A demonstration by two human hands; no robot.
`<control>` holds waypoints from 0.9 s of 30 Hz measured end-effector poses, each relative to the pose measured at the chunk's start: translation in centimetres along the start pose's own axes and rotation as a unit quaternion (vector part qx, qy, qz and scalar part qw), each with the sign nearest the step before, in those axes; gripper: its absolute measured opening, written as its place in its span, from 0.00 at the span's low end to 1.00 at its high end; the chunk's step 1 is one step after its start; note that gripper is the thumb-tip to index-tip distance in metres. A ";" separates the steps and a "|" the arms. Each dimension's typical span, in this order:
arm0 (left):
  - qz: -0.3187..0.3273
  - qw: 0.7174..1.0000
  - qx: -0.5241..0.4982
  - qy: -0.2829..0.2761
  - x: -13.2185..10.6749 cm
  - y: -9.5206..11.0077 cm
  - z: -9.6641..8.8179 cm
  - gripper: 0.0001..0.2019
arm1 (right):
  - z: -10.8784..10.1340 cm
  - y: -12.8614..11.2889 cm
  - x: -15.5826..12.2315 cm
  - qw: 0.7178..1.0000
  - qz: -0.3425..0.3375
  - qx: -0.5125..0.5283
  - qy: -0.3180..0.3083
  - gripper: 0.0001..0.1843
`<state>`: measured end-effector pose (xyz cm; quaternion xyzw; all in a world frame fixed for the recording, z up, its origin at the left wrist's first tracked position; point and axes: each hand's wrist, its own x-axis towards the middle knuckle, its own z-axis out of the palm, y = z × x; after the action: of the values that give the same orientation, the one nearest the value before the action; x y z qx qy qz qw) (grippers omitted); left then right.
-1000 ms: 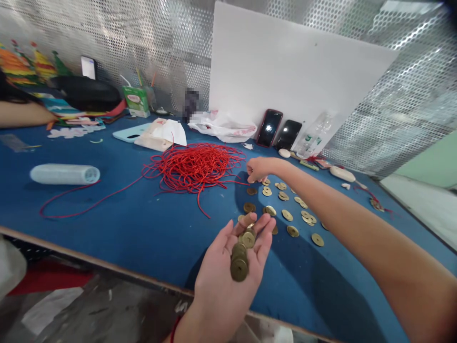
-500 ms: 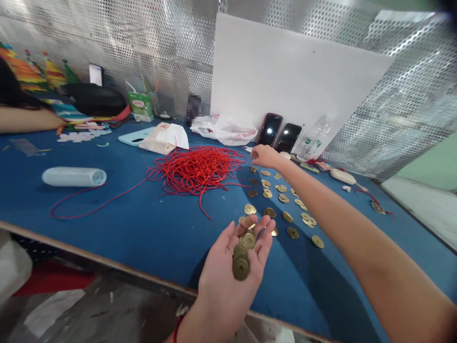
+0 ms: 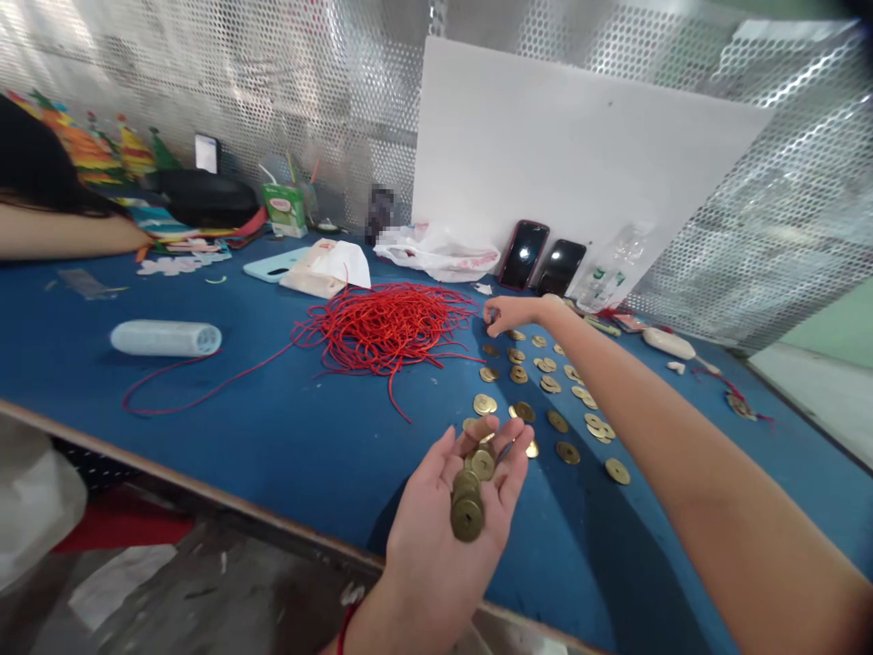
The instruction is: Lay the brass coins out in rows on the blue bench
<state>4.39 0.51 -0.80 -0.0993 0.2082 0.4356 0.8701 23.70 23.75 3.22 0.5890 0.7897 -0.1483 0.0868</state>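
Observation:
My left hand (image 3: 446, 537) is palm up over the blue table, with a stack of brass coins with square holes (image 3: 467, 509) in it, fanned across the palm and fingers. Many more coins (image 3: 568, 452) lie scattered singly on the table ahead of it. My right hand (image 3: 508, 314) reaches far forward with its fingers curled down, right at the edge of a tangled heap of red cord (image 3: 386, 327). Whether those fingers pinch anything is hidden. A loose cord end (image 3: 205, 391) trails left.
A white cylinder (image 3: 165, 337) lies left on the blue table (image 3: 225, 428). A co-worker's forearm (image 3: 68, 238) rests far left. Two phones (image 3: 523, 255), a plastic bottle (image 3: 614, 273) and a white bag (image 3: 436, 255) stand before a white board (image 3: 579, 155). Perforated metal walls surround the table.
The whole view has drifted, with the table shifting right and down in the picture. My right hand has moved along with the cord heap's edge, and its fingers are more curled. The coins lie unchanged.

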 end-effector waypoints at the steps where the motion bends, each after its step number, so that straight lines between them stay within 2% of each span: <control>1: 0.001 1.000 0.000 0.000 0.0 0.0 -0.1 0.17 | 0.0 0.0 0.0 1.000 -0.005 -0.001 -0.004 0.15; 8: 0.002 1.000 -0.003 0.005 -0.1 -0.1 -0.1 0.18 | 0.0 0.3 0.3 1.000 -0.027 0.003 -0.016 0.11; 14: 0.005 1.000 -0.003 -0.005 -0.2 0.0 0.4 0.18 | 0.6 1.5 0.5 0.999 -0.036 0.013 0.019 0.12; 18: 0.003 1.000 0.002 0.006 -0.4 0.0 0.6 0.17 | 0.1 2.4 -0.2 0.999 -0.012 0.005 0.052 0.14; 22: 0.005 1.000 0.001 0.012 -0.2 -0.1 0.3 0.16 | -0.5 2.9 -1.1 0.999 0.040 -0.001 0.012 0.14; 27: 0.006 1.000 -0.008 0.019 0.0 -0.1 0.2 0.17 | 0.0 2.9 -1.7 0.997 0.071 -0.001 -0.034 0.13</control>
<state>4.49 0.51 -0.63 -0.1133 0.2217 0.4405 0.8625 26.93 22.95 3.34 0.6381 0.7425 -0.1610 0.1250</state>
